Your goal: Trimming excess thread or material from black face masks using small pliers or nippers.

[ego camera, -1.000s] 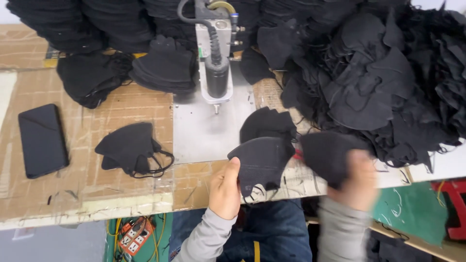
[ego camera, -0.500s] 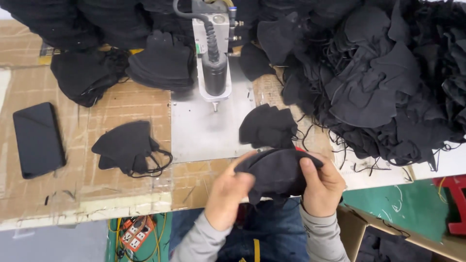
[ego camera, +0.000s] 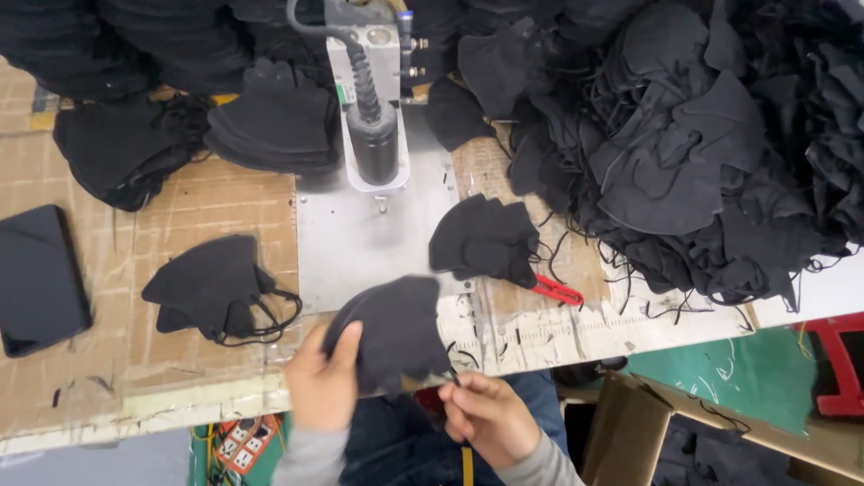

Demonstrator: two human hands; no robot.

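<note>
My left hand point(ego camera: 322, 385) grips the lower left edge of a black fabric mask piece point(ego camera: 396, 328) at the table's near edge. My right hand point(ego camera: 486, 416) pinches its lower right corner, where a thin black strap hangs. Just beyond lies the grey metal plate point(ego camera: 360, 247) of a welding machine, with the machine's black cylindrical head point(ego camera: 373, 144) upright at the plate's far end. A small stack of black mask pieces point(ego camera: 486, 238) lies right of the plate.
Finished black masks with ear loops point(ego camera: 216, 288) lie to the left on the cardboard-covered table point(ego camera: 135, 378). A black phone point(ego camera: 36, 279) lies at far left. Red-handled snips point(ego camera: 558, 290) sit beside the small stack. A huge heap of black pieces point(ego camera: 702, 144) fills the right.
One second ago my right hand was bringing a piece in from the right. Both hands then joined on one mask piece and have since shifted it left, toward the metal plate.
</note>
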